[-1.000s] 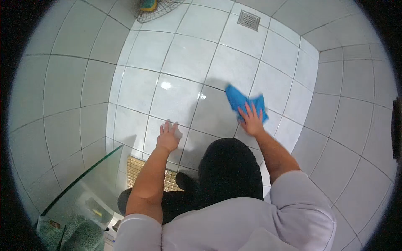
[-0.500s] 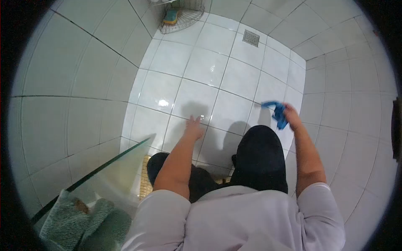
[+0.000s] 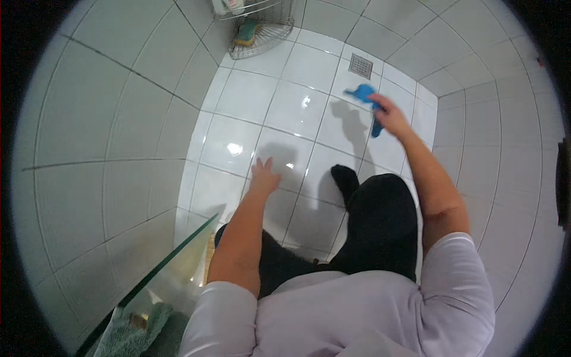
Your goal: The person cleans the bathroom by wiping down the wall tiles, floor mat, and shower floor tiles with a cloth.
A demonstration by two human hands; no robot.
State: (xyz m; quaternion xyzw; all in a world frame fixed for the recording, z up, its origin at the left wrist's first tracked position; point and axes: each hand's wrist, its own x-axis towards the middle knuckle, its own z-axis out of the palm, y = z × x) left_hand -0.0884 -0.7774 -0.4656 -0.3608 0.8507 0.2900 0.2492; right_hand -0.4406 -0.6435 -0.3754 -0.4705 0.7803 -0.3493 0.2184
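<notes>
My right hand [image 3: 389, 116] grips a crumpled blue cloth [image 3: 363, 92] and holds it over the floor at the right, a little below the drain; one end of the cloth hangs down beside my fingers. My left hand [image 3: 264, 177] has its fingers spread and holds nothing. It is over the wet white floor tiles [image 3: 291, 110], left of centre, its shadow beside it. Whether it touches the tiles I cannot tell.
A square metal drain [image 3: 360, 66] lies near the back wall. The wire corner rack [image 3: 267, 40] holds a sponge [image 3: 247, 33]. At the lower left stand a glass panel [image 3: 172, 256] and a green towel [image 3: 140, 333]. My socked foot [image 3: 345, 180] is on the floor.
The blue cloth has moved with my right hand, first to the right, then up toward the drain. My left hand has shifted slightly. My foot now shows between the knees, and the view has shifted.
</notes>
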